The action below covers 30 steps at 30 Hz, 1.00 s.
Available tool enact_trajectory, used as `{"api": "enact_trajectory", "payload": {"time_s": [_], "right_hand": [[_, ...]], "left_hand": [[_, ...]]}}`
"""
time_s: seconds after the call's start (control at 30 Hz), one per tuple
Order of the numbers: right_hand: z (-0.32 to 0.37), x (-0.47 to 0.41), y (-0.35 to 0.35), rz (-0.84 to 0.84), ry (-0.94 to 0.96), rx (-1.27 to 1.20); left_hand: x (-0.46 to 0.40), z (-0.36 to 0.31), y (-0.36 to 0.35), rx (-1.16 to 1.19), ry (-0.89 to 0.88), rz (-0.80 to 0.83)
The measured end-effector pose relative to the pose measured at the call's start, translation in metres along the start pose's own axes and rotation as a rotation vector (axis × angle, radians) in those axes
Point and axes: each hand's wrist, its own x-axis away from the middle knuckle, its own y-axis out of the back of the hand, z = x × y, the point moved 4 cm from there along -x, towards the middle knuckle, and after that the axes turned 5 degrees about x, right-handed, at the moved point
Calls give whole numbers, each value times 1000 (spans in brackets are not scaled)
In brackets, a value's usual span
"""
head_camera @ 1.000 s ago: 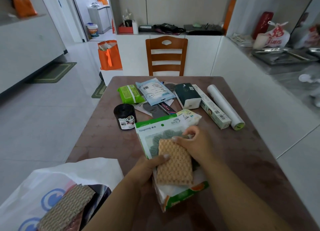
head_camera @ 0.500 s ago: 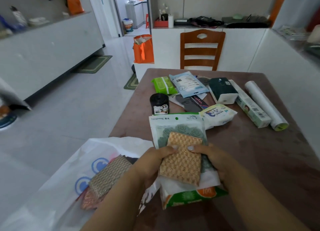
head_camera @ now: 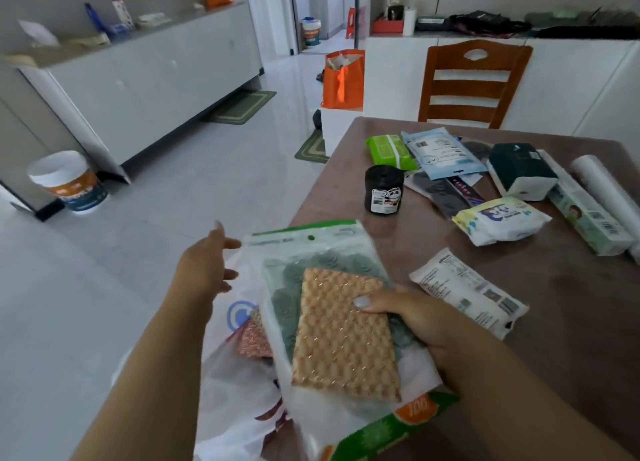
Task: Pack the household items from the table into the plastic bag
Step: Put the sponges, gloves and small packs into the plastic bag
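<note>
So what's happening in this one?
A person is packing items off the table into a white plastic bag at its near-left edge. The right hand grips a stack: an orange scrub pad on top of a packet of green pads and another green-edged packet. The left hand is open, reaching toward the bag's mouth. A pad already lies inside; a black roll, wipes and more remain on the table.

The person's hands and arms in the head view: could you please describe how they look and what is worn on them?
Both forearms are bare up to the frame edge: no sleeves, watch, bracelets or gloves show. The left hand has longish nails, and the right hand has a pale, light-coloured thumbnail, apparently polished. No rings show on the visible fingers.
</note>
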Motion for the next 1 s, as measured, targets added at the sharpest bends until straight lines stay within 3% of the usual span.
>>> {"api": "enact_trajectory", "payload": {"time_s": [0.13,0.27,0.43,0.6,0.67,0.8,1.0], "right_hand": [[-25,-20,-33,63,-189,145],[-45,-37,-43,28,-334,169],[-24,-61,-8,-341,-138,-187],[-14,-72,0,-630,-19,-258],[-15,-76,-8,-663,-51,-164],[-10,-72,-26,-526,-193,201],[-4,-55,-1,-584,-127,649]], "left_hand": [[-23,32,14,-8,268,194],[-34,35,20,180,260,247],[-32,19,14,245,123,266],[-16,5,-15,324,54,312],[-13,0,-24,322,34,322],[-18,-1,-32,190,32,299],[-29,6,-31,-28,47,274]]}}
